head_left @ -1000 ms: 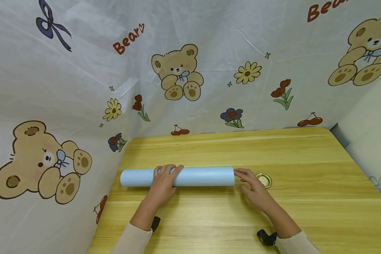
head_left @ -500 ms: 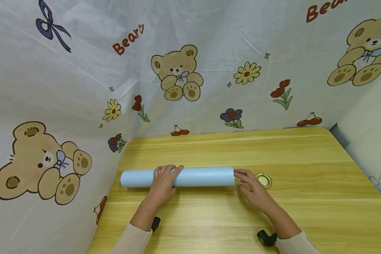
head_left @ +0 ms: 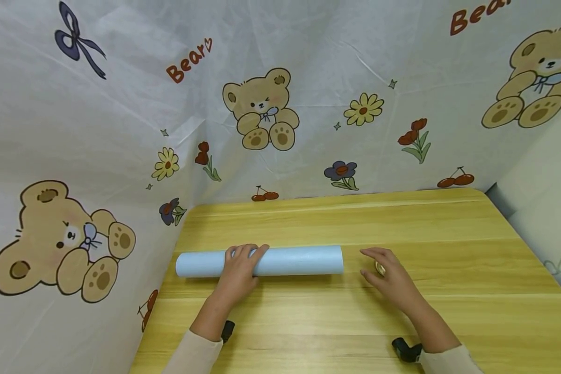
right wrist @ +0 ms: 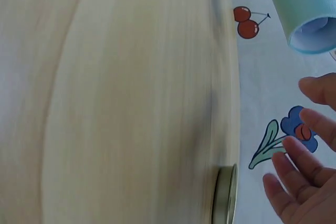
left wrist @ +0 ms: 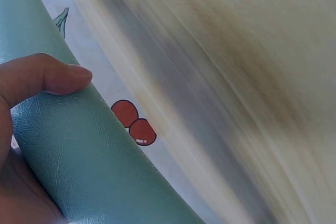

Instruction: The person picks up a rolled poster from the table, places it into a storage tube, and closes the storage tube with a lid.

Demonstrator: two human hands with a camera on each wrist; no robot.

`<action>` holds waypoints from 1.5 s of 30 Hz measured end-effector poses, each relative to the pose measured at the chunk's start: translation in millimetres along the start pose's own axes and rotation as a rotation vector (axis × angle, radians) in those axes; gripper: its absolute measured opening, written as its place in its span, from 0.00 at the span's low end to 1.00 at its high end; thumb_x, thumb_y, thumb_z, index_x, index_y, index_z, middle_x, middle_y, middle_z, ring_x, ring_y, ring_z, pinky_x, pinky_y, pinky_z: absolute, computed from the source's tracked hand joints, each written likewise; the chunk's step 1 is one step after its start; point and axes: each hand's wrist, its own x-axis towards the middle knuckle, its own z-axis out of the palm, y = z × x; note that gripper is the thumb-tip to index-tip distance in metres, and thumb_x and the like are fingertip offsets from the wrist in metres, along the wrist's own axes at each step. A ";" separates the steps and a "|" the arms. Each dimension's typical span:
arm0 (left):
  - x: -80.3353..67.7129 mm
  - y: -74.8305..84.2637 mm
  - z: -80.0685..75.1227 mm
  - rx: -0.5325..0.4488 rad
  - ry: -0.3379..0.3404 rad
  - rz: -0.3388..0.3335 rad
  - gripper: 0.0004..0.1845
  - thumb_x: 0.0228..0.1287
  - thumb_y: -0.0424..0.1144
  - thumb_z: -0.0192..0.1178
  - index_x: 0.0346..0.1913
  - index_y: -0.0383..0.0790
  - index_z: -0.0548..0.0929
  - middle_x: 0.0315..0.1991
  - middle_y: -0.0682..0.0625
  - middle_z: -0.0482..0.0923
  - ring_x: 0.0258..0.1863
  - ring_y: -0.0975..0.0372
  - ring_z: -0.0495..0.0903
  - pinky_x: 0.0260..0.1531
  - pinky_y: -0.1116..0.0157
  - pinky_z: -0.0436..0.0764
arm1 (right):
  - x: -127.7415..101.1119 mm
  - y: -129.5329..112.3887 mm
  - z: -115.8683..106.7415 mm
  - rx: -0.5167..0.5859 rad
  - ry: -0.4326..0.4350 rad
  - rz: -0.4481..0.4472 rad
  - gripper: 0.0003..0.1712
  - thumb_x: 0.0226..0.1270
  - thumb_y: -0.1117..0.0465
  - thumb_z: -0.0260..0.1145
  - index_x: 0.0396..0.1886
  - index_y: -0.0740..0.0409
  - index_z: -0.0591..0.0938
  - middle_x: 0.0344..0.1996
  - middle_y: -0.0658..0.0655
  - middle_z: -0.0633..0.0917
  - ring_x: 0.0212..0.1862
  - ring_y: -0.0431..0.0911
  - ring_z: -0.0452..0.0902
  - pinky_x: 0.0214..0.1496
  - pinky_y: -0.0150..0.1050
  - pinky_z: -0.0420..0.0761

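Note:
A rolled-up light blue mat (head_left: pixel 304 261) with a leathery grain lies crosswise over the wooden table. My left hand (head_left: pixel 238 272) grips it left of its middle; in the left wrist view the thumb (left wrist: pixel 68 78) lies across the roll. My right hand (head_left: pixel 392 283) hovers just past the roll's right end, thumb and fingers spread, holding nothing. In the right wrist view, the open end of the mat (right wrist: pixel 304 3) shows a pale inner layer, apart from my fingertips. Partly behind my right hand is a small round gold tin (head_left: pixel 380 268), seen edge-on in the right wrist view.
The wooden table (head_left: pixel 308 322) has a rounded far edge. A white cloth (head_left: pixel 308 52) printed with bears, flowers and cherries hangs behind it and along the left. Black camera mounts (head_left: pixel 406 350) sit at my wrists. A pale surface with a thin cord (head_left: pixel 558 265) is at the far right.
My right hand has drawn away to the right from the roll's end, its thumb and fingers spread wider, and now partly covers the gold tin. The left hand keeps its grip.

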 end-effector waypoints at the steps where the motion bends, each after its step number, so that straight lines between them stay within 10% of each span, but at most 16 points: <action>1: -0.3 -0.1 0.1 0.002 0.000 0.000 0.46 0.50 0.32 0.78 0.73 0.55 0.70 0.61 0.45 0.76 0.63 0.49 0.74 0.67 0.42 0.63 | 0.0 0.9 -1.7 -0.027 0.002 0.007 0.30 0.68 0.61 0.70 0.68 0.60 0.76 0.63 0.66 0.73 0.66 0.66 0.69 0.61 0.68 0.74; 11: -2.2 -0.1 1.1 0.006 0.012 0.005 0.46 0.49 0.32 0.79 0.72 0.55 0.70 0.60 0.46 0.76 0.62 0.49 0.75 0.66 0.43 0.64 | 0.5 14.8 -14.4 -0.282 -0.024 0.087 0.40 0.59 0.59 0.76 0.69 0.69 0.73 0.62 0.78 0.72 0.62 0.75 0.68 0.60 0.71 0.70; 45: -3.5 1.4 -0.1 -0.019 0.006 -0.009 0.46 0.48 0.31 0.78 0.72 0.55 0.70 0.61 0.46 0.76 0.63 0.48 0.74 0.67 0.42 0.63 | -0.8 21.3 -17.5 -0.249 -0.090 0.152 0.36 0.63 0.65 0.71 0.69 0.69 0.71 0.61 0.78 0.72 0.60 0.73 0.69 0.54 0.65 0.78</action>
